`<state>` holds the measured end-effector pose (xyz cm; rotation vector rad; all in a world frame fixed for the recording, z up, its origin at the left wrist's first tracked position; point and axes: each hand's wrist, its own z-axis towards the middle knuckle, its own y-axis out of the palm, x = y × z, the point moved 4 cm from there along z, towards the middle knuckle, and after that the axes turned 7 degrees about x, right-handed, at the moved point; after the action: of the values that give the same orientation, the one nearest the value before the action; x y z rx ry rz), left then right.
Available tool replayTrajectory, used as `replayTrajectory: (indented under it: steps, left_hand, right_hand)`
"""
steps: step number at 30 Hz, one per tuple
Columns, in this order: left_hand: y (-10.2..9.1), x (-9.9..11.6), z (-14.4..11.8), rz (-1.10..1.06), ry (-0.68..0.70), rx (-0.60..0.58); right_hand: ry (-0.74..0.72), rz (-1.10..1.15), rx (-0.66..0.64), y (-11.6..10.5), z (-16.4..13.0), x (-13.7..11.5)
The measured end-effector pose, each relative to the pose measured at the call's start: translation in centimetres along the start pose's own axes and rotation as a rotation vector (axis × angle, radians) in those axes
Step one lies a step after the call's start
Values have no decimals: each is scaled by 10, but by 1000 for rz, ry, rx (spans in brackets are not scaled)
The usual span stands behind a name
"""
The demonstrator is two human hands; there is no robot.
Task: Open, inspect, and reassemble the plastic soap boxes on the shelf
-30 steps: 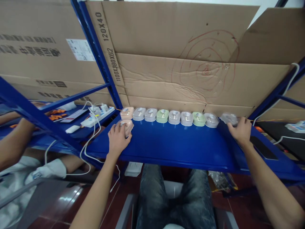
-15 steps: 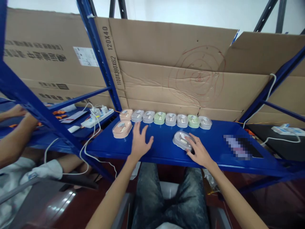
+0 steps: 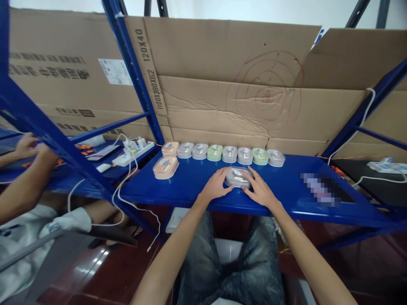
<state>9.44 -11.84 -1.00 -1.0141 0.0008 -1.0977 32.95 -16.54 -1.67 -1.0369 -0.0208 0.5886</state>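
A grey oval lidded box [image 3: 238,178] with a clear top lies on the blue shelf in front of me. My left hand [image 3: 218,184] grips its left side, and my right hand [image 3: 258,186] grips the right side with fingers reaching over the lid. A larger pink box [image 3: 165,167] of the same kind sits to the left, apart from both hands. Behind it begins a row of small boxes: a pink box [image 3: 170,148], several grey ones such as this grey box [image 3: 229,154], a green box [image 3: 215,153] and another green box [image 3: 260,156].
A cardboard wall [image 3: 216,101] closes off the back of the blue shelf [image 3: 197,192]. A dark phone-like item [image 3: 337,192], partly pixelated, lies at right. Blue posts [image 3: 133,72] frame the sides. At left are a power strip [image 3: 132,154], hanging white cables and another person's arm [image 3: 28,182].
My left hand has moved right, from beside the large pink box to the grey box. That box has shifted slightly left and turned straighter, and my right hand has stayed on it.
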Motion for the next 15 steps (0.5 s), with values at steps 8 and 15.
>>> replayTrajectory:
  steps: [8,15]
  left_hand:
    - [4,-1,0,34,-16,-19]
    - [8,-9,2,68,-49,-33]
  right_hand:
    - [64,-5,26,1,2,4]
    - [68,-4,53,0,5,1]
